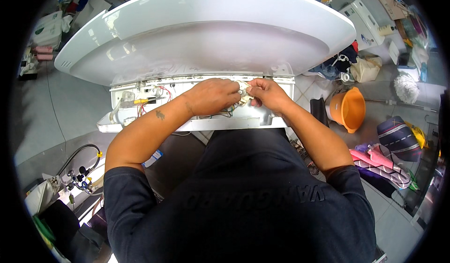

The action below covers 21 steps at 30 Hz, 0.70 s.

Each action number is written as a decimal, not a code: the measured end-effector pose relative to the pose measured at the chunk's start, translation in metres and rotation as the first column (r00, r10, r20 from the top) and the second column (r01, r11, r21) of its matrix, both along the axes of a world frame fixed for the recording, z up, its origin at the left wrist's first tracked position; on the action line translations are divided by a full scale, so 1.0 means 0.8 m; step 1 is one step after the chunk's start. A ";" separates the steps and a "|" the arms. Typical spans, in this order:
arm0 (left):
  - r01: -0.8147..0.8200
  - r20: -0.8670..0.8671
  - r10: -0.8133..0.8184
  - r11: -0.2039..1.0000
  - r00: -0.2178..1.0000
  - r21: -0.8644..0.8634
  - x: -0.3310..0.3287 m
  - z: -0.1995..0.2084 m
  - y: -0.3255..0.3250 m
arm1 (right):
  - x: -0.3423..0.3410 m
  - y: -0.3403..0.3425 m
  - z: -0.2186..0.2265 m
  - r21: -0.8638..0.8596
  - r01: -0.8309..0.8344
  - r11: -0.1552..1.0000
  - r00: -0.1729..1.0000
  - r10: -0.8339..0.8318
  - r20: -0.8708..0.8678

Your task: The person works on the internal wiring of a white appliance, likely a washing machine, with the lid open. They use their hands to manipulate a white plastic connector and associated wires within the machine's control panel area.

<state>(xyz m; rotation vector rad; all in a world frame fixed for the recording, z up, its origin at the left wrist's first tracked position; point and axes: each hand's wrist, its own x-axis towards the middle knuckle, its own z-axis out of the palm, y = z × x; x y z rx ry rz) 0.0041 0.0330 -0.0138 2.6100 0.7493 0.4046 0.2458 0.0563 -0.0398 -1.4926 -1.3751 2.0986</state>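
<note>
My left hand (213, 96) and my right hand (268, 95) meet over the open, wired compartment of a white appliance (220, 123). Between them sits a small pale wired part (243, 94). My right thumb and fingers pinch it at its right side. The left fingers are curled and closed against its other side; what they grip is hidden under the hand. Thin red wires (165, 92) run left of my left wrist, near a yellow-and-black slim item (143, 101). Beyond my hands, a large glossy white curved panel (201, 42) rises along the compartment's far edge.
An orange bucket (352, 109) stands to the right, with pink cloth (377, 159) and a dark striped bundle (398, 139) nearer me. At the lower left lies a gauge set with a black hose (77, 157). Clothes and a white box (363, 21) crowd the far right.
</note>
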 end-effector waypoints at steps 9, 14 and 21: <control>-0.230 0.014 0.237 0.955 0.971 -0.185 0.012 -0.005 -0.010 | 0.000 0.001 -0.001 0.022 -0.010 1.000 0.999 0.009 0.030; -0.333 0.104 0.358 0.921 0.928 -0.205 0.018 -0.016 -0.021 | -0.001 0.001 -0.002 0.025 0.005 1.000 0.999 -0.006 0.042; -0.358 0.098 0.378 0.917 0.921 -0.178 0.017 -0.019 -0.026 | 0.000 0.002 -0.004 0.014 0.012 1.000 0.999 -0.013 0.044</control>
